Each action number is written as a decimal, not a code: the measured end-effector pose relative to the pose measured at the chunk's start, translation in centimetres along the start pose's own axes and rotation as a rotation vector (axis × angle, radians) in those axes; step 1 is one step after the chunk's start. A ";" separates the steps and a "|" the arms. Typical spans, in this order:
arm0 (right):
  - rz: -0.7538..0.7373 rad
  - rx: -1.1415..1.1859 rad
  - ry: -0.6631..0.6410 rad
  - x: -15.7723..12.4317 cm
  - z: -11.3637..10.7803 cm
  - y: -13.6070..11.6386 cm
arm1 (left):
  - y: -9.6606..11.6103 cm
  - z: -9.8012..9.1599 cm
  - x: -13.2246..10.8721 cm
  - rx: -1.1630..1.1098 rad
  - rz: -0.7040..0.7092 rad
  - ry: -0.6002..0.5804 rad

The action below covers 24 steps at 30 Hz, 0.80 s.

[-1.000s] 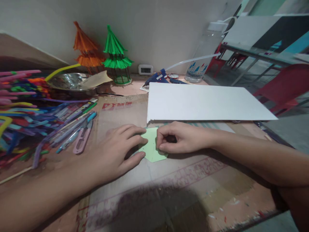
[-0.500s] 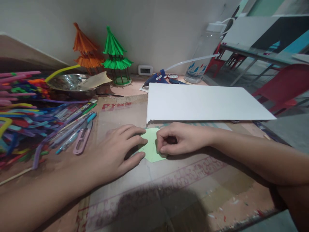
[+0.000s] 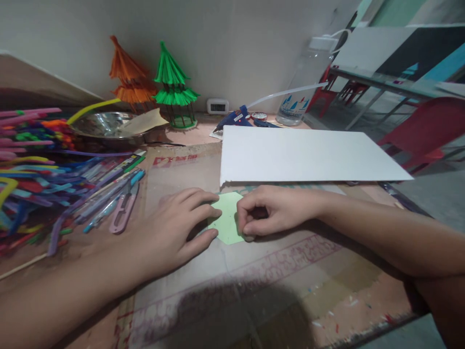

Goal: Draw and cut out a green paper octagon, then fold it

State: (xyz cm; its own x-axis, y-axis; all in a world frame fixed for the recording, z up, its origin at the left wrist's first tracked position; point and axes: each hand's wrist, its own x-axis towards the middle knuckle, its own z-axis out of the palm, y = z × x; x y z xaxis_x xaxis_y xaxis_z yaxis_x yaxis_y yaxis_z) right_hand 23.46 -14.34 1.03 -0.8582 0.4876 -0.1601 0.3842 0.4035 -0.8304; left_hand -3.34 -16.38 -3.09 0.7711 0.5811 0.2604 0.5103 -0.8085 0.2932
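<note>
A light green piece of paper (image 3: pixel 228 220) with small dark marks lies flat on the covered work surface, between my two hands. My left hand (image 3: pixel 191 218) rests on its left edge with the fingers spread, holding nothing. Over the paper's right edge, my right hand (image 3: pixel 265 213) has its fingers curled and pressed together in a pinch. Whatever is between those fingertips is hidden. Just behind my right hand lies a large white board (image 3: pixel 308 155).
Colorful pipe cleaners (image 3: pixel 29 179), a pink cutter (image 3: pixel 123 211) and pens lie left. Behind stand a metal bowl (image 3: pixel 105 126), an orange tower (image 3: pixel 131 72), a green tower (image 3: pixel 172 82), a small clock (image 3: pixel 218 106), a blue glue gun (image 3: pixel 236 118) and a bottle (image 3: pixel 303 82).
My right hand has shifted very slightly right and down along the paper's edge. My left hand and the green paper stay in place.
</note>
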 end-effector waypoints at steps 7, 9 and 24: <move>0.016 -0.092 0.147 0.2 0.1 -0.2 | 0.0 0.0 0.1 0.000 0.007 0.008; -0.004 -0.058 0.051 0.1 -0.2 -0.1 | 0.1 -0.1 0.0 0.000 0.007 0.007; -0.011 -0.020 -0.053 -0.1 -0.3 -0.1 | 0.0 0.0 0.0 -0.005 -0.006 -0.006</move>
State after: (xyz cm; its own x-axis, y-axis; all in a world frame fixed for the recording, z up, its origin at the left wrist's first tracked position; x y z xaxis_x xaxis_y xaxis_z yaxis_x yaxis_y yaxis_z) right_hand 23.61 -14.19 1.26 -0.8790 0.4417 -0.1797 0.3812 0.4243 -0.8214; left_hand -3.40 -16.37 -3.09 0.7705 0.5851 0.2530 0.5129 -0.8047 0.2990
